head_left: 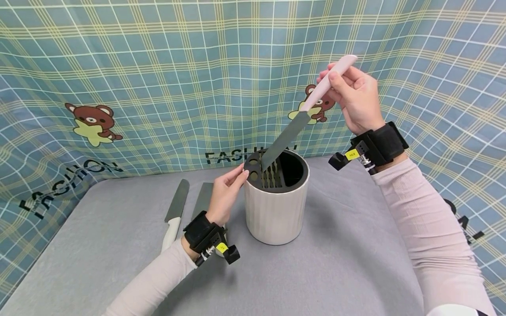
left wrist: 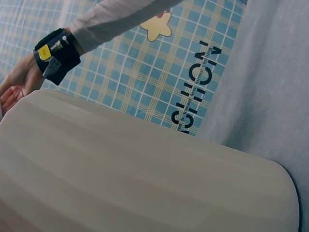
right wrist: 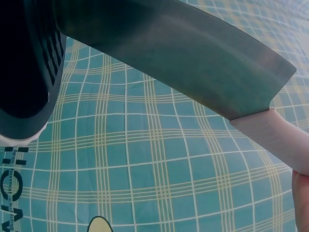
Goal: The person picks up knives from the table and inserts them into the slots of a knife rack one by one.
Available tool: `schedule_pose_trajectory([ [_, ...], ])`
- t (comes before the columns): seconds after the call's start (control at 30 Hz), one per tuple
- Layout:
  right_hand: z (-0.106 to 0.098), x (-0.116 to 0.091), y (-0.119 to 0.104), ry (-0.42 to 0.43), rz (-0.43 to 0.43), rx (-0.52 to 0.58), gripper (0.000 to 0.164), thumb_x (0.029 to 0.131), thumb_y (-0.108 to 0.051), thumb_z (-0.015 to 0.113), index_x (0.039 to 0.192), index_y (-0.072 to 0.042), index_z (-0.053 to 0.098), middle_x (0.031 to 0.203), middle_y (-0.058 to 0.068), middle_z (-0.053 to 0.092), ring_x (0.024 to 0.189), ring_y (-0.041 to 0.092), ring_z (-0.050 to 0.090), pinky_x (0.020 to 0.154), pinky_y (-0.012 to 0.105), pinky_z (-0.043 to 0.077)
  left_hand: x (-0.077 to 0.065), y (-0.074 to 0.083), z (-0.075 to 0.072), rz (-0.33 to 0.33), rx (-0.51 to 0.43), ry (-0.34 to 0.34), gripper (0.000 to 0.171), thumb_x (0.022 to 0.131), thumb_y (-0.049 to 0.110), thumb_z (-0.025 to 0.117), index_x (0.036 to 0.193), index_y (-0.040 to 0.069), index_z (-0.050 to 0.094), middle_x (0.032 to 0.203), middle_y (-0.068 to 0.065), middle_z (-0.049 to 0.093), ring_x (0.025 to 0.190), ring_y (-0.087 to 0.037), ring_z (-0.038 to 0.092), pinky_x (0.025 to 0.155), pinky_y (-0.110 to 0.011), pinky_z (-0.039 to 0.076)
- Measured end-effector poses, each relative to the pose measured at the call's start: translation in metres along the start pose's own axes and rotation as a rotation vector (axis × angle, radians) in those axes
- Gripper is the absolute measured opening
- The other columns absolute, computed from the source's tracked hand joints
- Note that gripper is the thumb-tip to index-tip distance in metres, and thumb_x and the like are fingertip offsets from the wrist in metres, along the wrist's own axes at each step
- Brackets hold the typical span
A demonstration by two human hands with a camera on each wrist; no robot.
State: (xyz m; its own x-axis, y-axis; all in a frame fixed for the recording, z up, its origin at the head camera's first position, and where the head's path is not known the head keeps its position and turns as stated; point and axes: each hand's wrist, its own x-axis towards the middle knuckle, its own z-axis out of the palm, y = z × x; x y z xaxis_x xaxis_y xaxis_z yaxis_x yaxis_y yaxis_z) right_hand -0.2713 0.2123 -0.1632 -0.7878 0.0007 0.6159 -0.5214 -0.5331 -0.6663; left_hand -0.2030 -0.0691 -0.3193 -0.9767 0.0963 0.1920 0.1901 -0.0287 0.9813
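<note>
My right hand (head_left: 359, 96) grips a kitchen knife by its pale pink handle (head_left: 325, 89), thumb on the near side. The knife's grey blade (head_left: 286, 136) slants down to the left, its tip at the slotted black top (head_left: 272, 177) of a white ribbed knife holder (head_left: 276, 215). Whether the tip is inside a slot, I cannot tell. In the right wrist view the broad blade (right wrist: 178, 58) spans from handle to slots. My left hand (head_left: 224, 195) touches the holder's left rim with extended fingers; its wrist view shows mostly the holder's wall (left wrist: 145, 174).
Left of the holder, a knife with a white handle (head_left: 172, 232) lies on the grey cloth-covered table (head_left: 336, 272). Another blade (head_left: 203, 197) lies beside it, partly hidden by the left hand and wrist. A checked curtain (head_left: 178, 87) hangs behind.
</note>
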Motion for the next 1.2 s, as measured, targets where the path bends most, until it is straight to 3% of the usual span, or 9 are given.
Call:
schedule_pose_trajectory([
  [0.5,0.002,0.001,-0.004,-0.07,0.008,-0.05,0.019,0.091,0.007,0.06,0.11,0.013,0.059,0.096,0.021,0.067,0.093,0.03,0.066,0.089,0.033,0.061,0.001,0.002,-0.001,-0.013,-0.008,0.007,0.045,0.1,0.02,0.057,0.142,0.008,0.05,0.147,-0.008,0.047,0.132,-0.019,0.049,0.108,-0.022,0.046],
  [0.77,0.008,0.003,-0.003,-0.05,-0.013,-0.129,0.019,0.089,0.007,0.063,0.108,0.011,0.062,0.093,0.018,0.069,0.09,0.028,0.067,0.09,0.032,0.06,0.001,0.002,-0.002,-0.014,-0.008,0.003,0.045,0.1,0.021,0.058,0.142,0.009,0.05,0.147,-0.007,0.047,0.132,-0.018,0.049,0.109,-0.023,0.046],
  [1.0,0.011,0.004,-0.006,-0.098,0.018,-0.159,0.02,0.09,0.006,0.063,0.109,0.011,0.061,0.095,0.018,0.068,0.093,0.028,0.067,0.089,0.031,0.061,0.002,0.002,-0.002,-0.009,-0.011,-0.001,0.045,0.099,0.02,0.058,0.141,0.008,0.05,0.146,-0.007,0.049,0.13,-0.017,0.051,0.107,-0.02,0.047],
  [1.13,0.015,0.005,-0.005,-0.113,0.015,-0.221,0.02,0.089,0.005,0.066,0.108,0.01,0.063,0.094,0.017,0.069,0.088,0.025,0.069,0.08,0.028,0.063,0.003,0.002,-0.002,0.002,-0.013,-0.007,0.045,0.099,0.02,0.058,0.142,0.007,0.05,0.147,-0.008,0.048,0.131,-0.019,0.05,0.108,-0.021,0.046],
  [1.2,0.018,0.004,-0.001,-0.127,0.026,-0.274,0.02,0.088,0.003,0.068,0.106,0.009,0.064,0.093,0.016,0.071,0.082,0.022,0.069,0.068,0.023,0.063,0.003,0.002,-0.002,0.001,-0.016,-0.006,0.045,0.099,0.02,0.058,0.142,0.007,0.05,0.147,-0.008,0.048,0.131,-0.019,0.05,0.108,-0.021,0.046],
])
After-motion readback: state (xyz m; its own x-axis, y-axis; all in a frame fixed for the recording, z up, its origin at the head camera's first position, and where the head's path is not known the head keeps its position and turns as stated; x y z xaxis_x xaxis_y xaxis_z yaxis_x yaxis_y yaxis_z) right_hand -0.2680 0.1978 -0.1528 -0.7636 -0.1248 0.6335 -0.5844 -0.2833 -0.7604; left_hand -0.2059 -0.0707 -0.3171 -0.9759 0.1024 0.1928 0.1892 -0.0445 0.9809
